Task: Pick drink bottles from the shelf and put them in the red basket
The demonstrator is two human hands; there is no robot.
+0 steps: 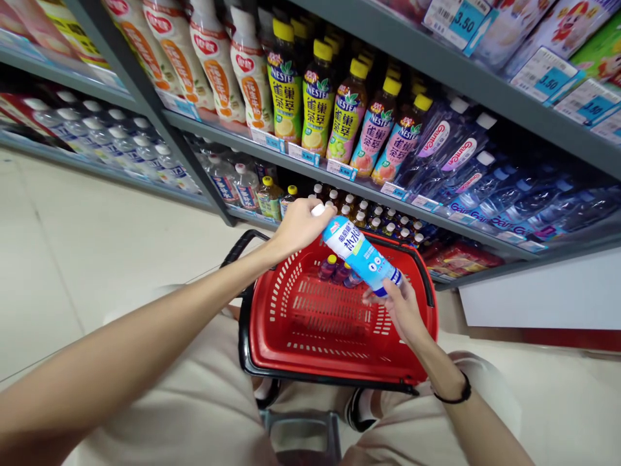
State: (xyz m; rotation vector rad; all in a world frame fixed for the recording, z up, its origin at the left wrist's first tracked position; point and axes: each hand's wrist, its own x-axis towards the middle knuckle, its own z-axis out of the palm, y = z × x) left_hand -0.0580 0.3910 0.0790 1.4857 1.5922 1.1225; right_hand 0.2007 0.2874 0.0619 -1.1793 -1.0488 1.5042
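A blue-and-white plastic bottle with a white cap [361, 254] is held at a slant above a red perforated plastic basket with black edging [315, 353]. The capped end is gripped by the left hand [301, 223], whose fingers are closed around the top. The base end is clasped by the right hand [403, 309], with the thumb laid on the dark blue lower band; the hands are set apart, one at each end of the bottle. A black wristband [452, 392] is worn on the right wrist. Inside the basket, small dark bottles with yellow caps [328, 266] are grouped near the far wall, partly covered by the held bottle. The basket is positioned between the person's legs, which are clothed in beige trousers [194, 382]. Beyond it, a dark grey shelving unit [388, 35] is stocked with yellow-capped tea bottles with printed sleeves [317, 97], flanked by white-and-orange bottles [208, 58] and clear bottles with pale labels [431, 145].
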